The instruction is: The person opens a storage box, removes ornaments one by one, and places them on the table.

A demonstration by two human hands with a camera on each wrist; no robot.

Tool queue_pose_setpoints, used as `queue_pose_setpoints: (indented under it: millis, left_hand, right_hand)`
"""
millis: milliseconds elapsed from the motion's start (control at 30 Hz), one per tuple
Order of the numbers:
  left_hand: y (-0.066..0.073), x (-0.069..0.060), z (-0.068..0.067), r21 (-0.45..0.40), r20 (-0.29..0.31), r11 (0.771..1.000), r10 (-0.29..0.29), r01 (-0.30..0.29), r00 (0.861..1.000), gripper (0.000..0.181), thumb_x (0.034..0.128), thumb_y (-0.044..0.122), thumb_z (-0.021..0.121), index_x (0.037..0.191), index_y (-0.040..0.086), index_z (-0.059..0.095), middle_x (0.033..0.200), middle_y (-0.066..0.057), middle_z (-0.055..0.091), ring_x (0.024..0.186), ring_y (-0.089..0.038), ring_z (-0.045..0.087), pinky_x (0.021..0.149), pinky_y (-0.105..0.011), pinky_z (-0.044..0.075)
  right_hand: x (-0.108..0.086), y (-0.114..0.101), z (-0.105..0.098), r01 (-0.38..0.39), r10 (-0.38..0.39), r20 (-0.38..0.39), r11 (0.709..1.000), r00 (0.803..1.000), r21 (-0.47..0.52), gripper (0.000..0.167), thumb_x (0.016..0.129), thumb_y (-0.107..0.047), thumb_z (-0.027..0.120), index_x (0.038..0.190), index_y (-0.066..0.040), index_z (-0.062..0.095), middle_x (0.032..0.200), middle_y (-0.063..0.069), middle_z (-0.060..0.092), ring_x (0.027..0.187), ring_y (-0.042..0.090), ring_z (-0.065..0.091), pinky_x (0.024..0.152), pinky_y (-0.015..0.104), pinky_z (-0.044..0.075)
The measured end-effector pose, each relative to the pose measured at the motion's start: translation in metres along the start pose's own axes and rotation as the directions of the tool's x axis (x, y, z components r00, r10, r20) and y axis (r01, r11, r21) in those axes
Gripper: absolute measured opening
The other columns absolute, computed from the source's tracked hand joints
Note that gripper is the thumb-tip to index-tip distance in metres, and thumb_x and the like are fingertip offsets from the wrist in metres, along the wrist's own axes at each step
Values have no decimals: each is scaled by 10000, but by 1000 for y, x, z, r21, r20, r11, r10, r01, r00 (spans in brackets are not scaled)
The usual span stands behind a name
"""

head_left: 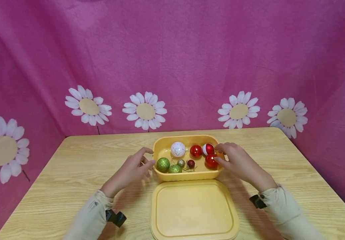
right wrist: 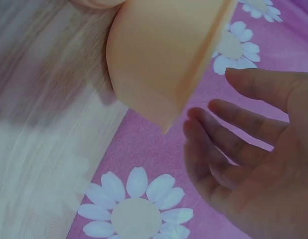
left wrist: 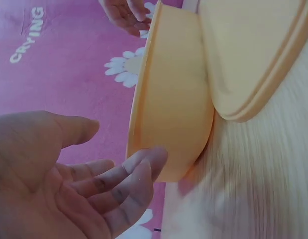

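Note:
A yellow plastic box (head_left: 187,176) holds Christmas baubles: a white one (head_left: 178,149), shiny red ones (head_left: 195,151), a red-and-white one (head_left: 208,149), green glittery ones (head_left: 163,164) and small gold (head_left: 180,163) and dark red (head_left: 191,163) ones. My left hand (head_left: 133,166) is at the box's left end, its loosely bent fingers close to the outer wall (left wrist: 168,94); whether they touch is unclear. At the opposite end my right hand (head_left: 238,161) hovers by the rim, partly covering an orange bauble (head_left: 220,155). In the right wrist view, that hand (right wrist: 248,149) holds nothing.
The box's yellow lid (head_left: 194,210) lies flat on the wooden table (head_left: 85,166), just in front of the box. Behind the table hangs a pink cloth (head_left: 190,66) with white daisies. Each wrist wears a small black device (head_left: 115,217).

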State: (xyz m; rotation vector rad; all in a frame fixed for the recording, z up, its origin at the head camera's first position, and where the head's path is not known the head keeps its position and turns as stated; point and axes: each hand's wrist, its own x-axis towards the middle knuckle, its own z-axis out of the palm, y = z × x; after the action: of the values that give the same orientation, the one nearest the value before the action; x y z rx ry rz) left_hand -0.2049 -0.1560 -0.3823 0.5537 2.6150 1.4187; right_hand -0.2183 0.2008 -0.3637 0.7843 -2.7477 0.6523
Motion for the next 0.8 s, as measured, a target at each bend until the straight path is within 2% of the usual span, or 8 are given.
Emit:
queue_pose_setpoints:
  millis: [100, 200, 267, 367, 467, 667, 800]
  left_hand:
    - [-3, 7, 4, -91, 20, 996, -7, 9, 1000, 422, 1022, 180, 588, 1380, 8, 445, 849, -230, 660, 686, -347, 688, 599, -431, 590]
    - [-5, 11, 8, -171, 37, 985, -17, 23, 999, 446, 1020, 160, 587, 1405, 9, 421, 850, -270, 642, 681, -381, 684, 594, -490, 591]
    - [-7, 13, 11, -198, 37, 980, -25, 32, 999, 440, 1012, 133, 592, 1398, 3, 427, 843, -280, 635, 668, -375, 680, 596, -478, 594]
    - [-11, 14, 15, -218, 35, 975, -38, 45, 999, 415, 1005, 108, 597, 1374, -7, 446, 824, -272, 635, 636, -325, 672, 599, -425, 595]
    - [-15, 14, 19, -263, 37, 963, -57, 65, 998, 393, 1005, 78, 588, 1365, -12, 456, 802, -277, 634, 611, -272, 655, 590, -395, 588]
    - [-20, 16, 16, -358, 68, 930, -63, 84, 996, 411, 1001, 18, 570, 1377, -51, 419, 740, -299, 632, 556, -179, 614, 555, -344, 566]
    - [-22, 17, 16, -364, 76, 929, -48, 72, 996, 429, 1005, 15, 562, 1402, -45, 411, 715, -284, 638, 540, -163, 612, 542, -331, 563]
  right_hand:
    - [3, 1, 10, -3, 0, -32, 997, 999, -81, 260, 860, -74, 758, 1082, 44, 692, 1029, 186, 703, 970, 372, 627, 846, 549, 526]
    - [3, 2, 22, -14, 8, -38, 987, 999, -163, 248, 856, -96, 758, 1068, 17, 696, 1031, 178, 694, 995, 384, 609, 771, 568, 532]
    - [3, 3, 31, -8, 1, -38, 982, 999, -191, 229, 847, -82, 752, 1049, 11, 698, 1006, 164, 687, 963, 372, 611, 726, 544, 545]
    - [4, 4, 39, 17, -22, -31, 987, 999, -160, 180, 831, -14, 733, 1004, 22, 696, 933, 136, 677, 880, 339, 618, 723, 490, 555]
    - [6, 4, 42, 11, -12, -8, 997, 1000, -78, 155, 850, 16, 707, 1003, 38, 708, 900, 113, 685, 842, 306, 622, 772, 459, 552]
    - [12, 4, 42, -38, 37, 58, 999, 998, 2, 154, 891, -18, 695, 1035, 26, 722, 902, 87, 694, 832, 251, 593, 782, 437, 528]
    - [14, 3, 42, -56, 54, 80, 998, 995, 24, 159, 907, -42, 698, 1054, 19, 706, 898, 76, 684, 775, 205, 581, 757, 410, 530]
